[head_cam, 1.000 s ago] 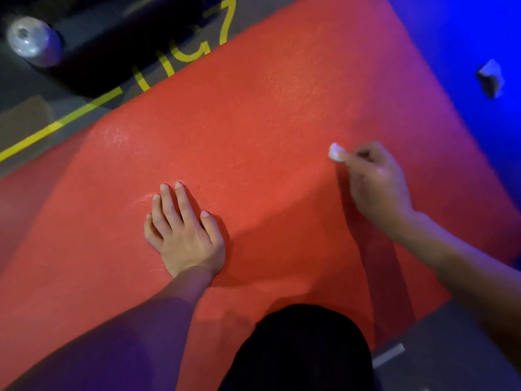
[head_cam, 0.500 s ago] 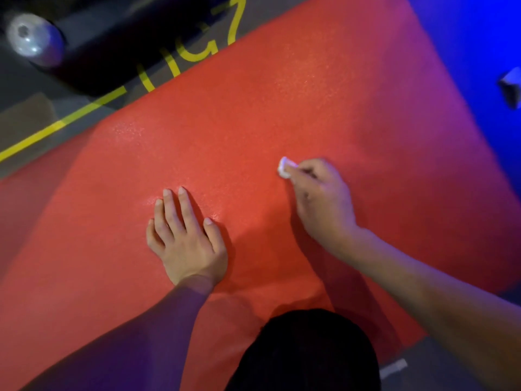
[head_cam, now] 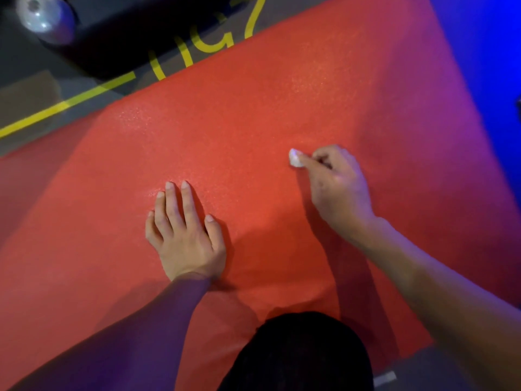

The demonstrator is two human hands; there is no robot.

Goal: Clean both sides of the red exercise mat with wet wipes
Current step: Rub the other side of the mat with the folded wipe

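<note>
On the flat red foam exercise mat (head_cam: 253, 114), my left hand (head_cam: 184, 235) presses flat while my right hand (head_cam: 335, 184) pinches a small white wet wipe (head_cam: 294, 159), mid-scrub; next I should sweep unwiped areas.

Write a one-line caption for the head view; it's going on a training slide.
Left hand pressed flat on the red exercise mat while the right hand rubs a small wet wipe across it.

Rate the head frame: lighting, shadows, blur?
Head view: mixed light, warm on the red mat, blue-violet cast along its right edge. Speckled glare on the mat's texture. Hard shadows beside the left hand and under the right hand. The wet wipe is blown out; edges slightly soft throughout.
</note>
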